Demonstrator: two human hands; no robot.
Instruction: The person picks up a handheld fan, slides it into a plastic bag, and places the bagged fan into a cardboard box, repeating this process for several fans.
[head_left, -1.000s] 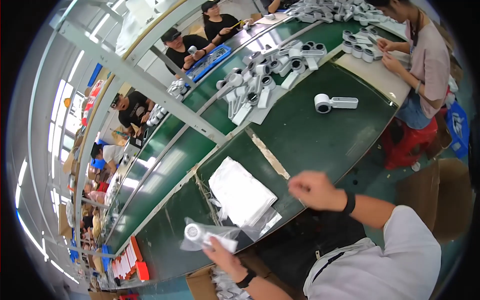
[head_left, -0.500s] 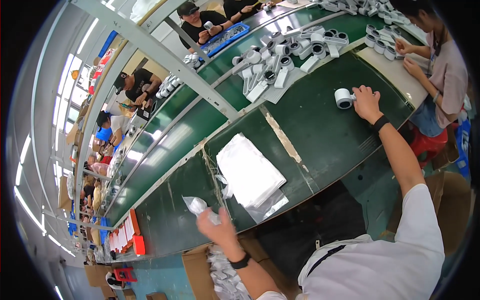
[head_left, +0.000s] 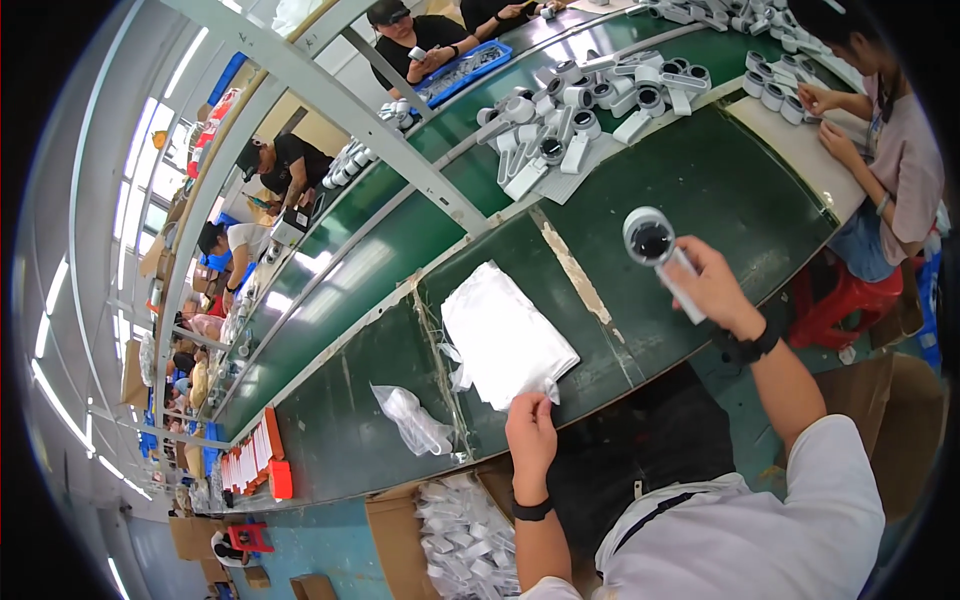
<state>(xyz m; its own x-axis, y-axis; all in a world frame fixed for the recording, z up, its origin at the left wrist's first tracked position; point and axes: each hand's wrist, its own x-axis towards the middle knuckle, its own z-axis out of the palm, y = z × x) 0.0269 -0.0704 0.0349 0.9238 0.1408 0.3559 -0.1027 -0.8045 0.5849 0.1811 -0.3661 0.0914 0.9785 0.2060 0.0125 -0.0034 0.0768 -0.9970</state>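
My right hand (head_left: 712, 290) grips a white hair dryer (head_left: 655, 248) by its handle, holding it above the green table (head_left: 640, 180) with its round dark end facing up. My left hand (head_left: 532, 428) pinches the near corner of a stack of clear plastic bags (head_left: 505, 335) lying on the table. A bagged white dryer (head_left: 413, 420) lies on the table to the left of that hand.
Several white dryers (head_left: 565, 125) are heaped at the far middle of the table. A person in a pink shirt (head_left: 895, 165) works at the right end. A cardboard box of bagged dryers (head_left: 455, 545) stands below the table edge. A metal frame (head_left: 340, 110) crosses overhead.
My right hand picked the dryer up from the far right of the table and brought it nearer. My left hand let go of the bagged dryer and moved right onto the bag stack.
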